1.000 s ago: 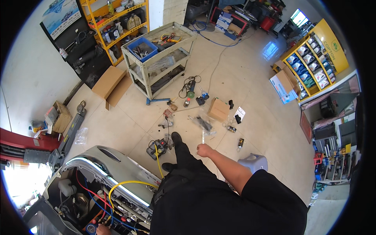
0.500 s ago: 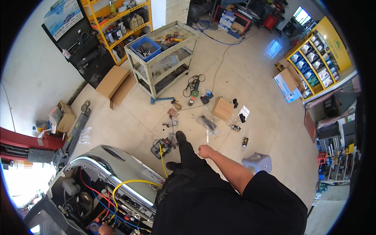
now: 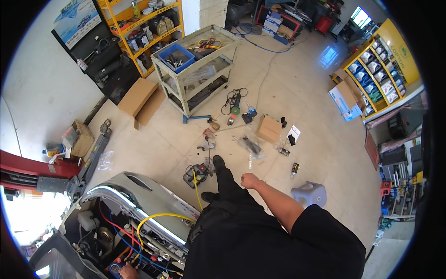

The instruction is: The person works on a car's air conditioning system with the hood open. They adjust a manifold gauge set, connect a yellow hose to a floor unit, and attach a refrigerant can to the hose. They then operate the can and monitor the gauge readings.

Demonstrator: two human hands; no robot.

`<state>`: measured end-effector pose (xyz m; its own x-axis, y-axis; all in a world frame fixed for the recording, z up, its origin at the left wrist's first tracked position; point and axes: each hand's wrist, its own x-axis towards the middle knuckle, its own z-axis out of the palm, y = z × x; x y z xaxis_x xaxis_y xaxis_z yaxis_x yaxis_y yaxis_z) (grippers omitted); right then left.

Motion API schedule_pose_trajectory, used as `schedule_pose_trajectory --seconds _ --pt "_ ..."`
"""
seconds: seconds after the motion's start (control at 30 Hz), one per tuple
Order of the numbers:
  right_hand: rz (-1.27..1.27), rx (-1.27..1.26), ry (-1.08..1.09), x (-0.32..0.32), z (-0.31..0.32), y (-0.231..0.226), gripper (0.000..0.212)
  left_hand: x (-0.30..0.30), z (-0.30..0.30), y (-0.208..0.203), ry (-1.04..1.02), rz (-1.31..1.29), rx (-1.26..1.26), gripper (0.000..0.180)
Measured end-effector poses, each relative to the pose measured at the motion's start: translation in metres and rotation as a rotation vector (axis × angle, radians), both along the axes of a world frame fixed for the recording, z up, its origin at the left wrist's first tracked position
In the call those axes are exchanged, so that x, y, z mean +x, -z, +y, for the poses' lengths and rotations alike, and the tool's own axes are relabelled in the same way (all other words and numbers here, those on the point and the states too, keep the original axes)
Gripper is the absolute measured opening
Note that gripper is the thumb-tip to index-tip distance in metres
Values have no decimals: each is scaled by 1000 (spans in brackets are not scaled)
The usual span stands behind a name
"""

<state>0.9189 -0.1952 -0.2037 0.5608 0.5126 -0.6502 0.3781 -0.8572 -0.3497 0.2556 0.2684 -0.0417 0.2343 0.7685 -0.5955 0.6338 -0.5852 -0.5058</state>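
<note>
At the lower left, my left hand (image 3: pixel 128 271) is at a manifold gauge set with a round blue gauge (image 3: pixel 114 267), its fingers curled against the set's side; the frame's lower edge cuts off part of the hand. Red (image 3: pixel 121 226), blue and yellow hoses (image 3: pixel 160 215) run from the set across the engine bay of a car. The yellow one passes over the grey fender (image 3: pixel 153 197) and down to a dark pump unit (image 3: pixel 196 175) on the floor. My right hand (image 3: pixel 250 180) hangs beside my leg, loosely closed, with nothing visible in it.
On the floor ahead lie an angle grinder (image 3: pixel 236 100), a cardboard box (image 3: pixel 269 128), cans (image 3: pixel 295 169) and plastic bags. A tool cart (image 3: pixel 186 93) stands farther off, a lilac stool (image 3: pixel 310 193) to my right. The lift arm (image 3: pixel 95 153) runs along the left.
The whole view has shifted slightly, so the floor items sit a little farther right. My left hand stays at the gauge set, and my right hand still hangs closed.
</note>
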Motion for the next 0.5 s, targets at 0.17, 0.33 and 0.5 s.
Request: schedule_pose_trajectory --seconds 0.17,0.33,0.5 --pt "-21 56 87 0 -5 15 29 2 12 -27 378 -120 -269 55" --pt "-8 70 84 -3 -13 20 28 58 -19 -52 -124 -29 -11 56" --pt "-92 153 -29 2 -14 41 27 10 -28 -13 -145 -62 38 37"
